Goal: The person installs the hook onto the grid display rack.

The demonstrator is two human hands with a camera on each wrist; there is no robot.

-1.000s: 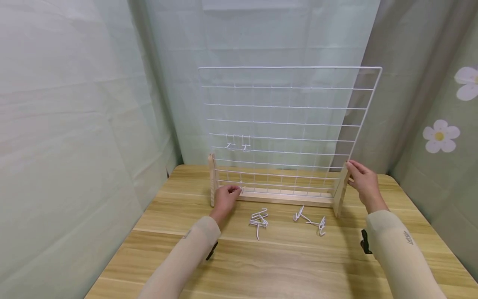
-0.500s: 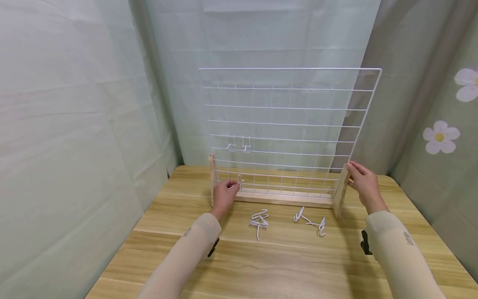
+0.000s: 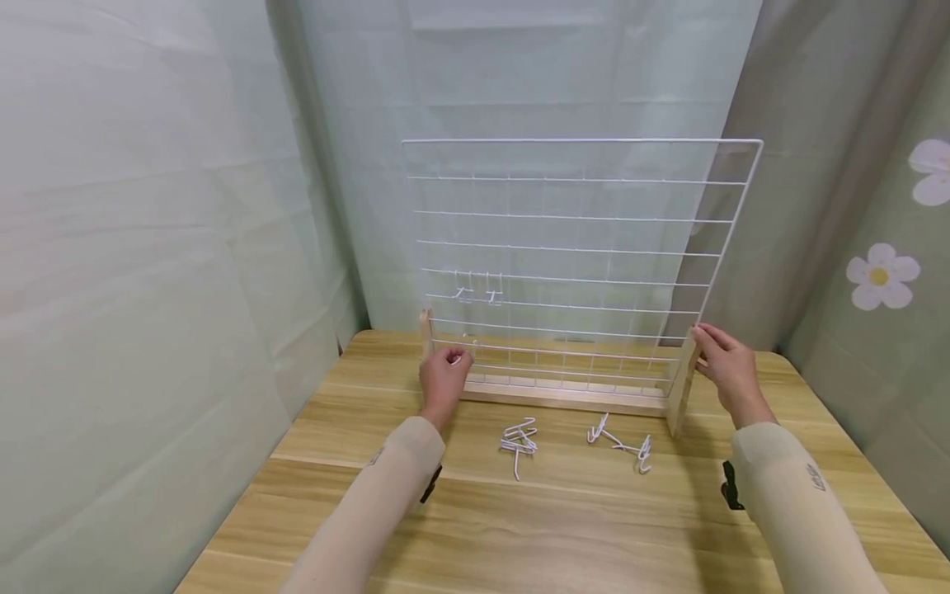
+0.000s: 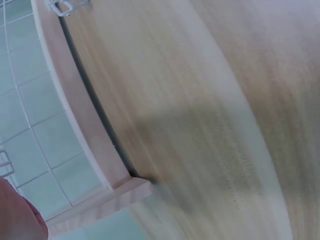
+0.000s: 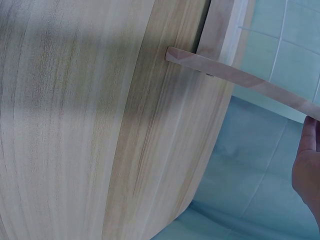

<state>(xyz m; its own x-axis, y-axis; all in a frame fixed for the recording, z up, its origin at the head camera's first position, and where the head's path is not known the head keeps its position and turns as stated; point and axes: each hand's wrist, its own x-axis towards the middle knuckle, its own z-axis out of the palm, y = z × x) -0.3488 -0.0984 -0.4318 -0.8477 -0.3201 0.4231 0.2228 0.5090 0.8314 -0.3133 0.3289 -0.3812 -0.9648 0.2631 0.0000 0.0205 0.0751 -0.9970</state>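
A white wire grid panel (image 3: 582, 140) stands upright in a wooden base (image 3: 564, 399). My left hand (image 3: 443, 379) pinches a white wire hook (image 4: 6, 165) in front of the grid's lower left, its prongs up at the wires; whether it is hooked on I cannot tell. Fingers of my right hand (image 3: 729, 371) grip the top of the right wooden side post (image 3: 681, 388). Two white hooks, one on the left (image 3: 463, 294) and one beside it (image 3: 494, 297), hang from a wire above my left hand.
Several loose white hooks lie on the wooden table in front of the base: a tangled pile (image 3: 518, 445) at the middle and another group (image 3: 622, 445) to its right. Pale curtains (image 3: 193, 289) surround the table at the left, back and right.
My left hand has moved up and slightly left along the grid with the hook, from near the base rail to a higher wire. The right hand has stayed on the post.
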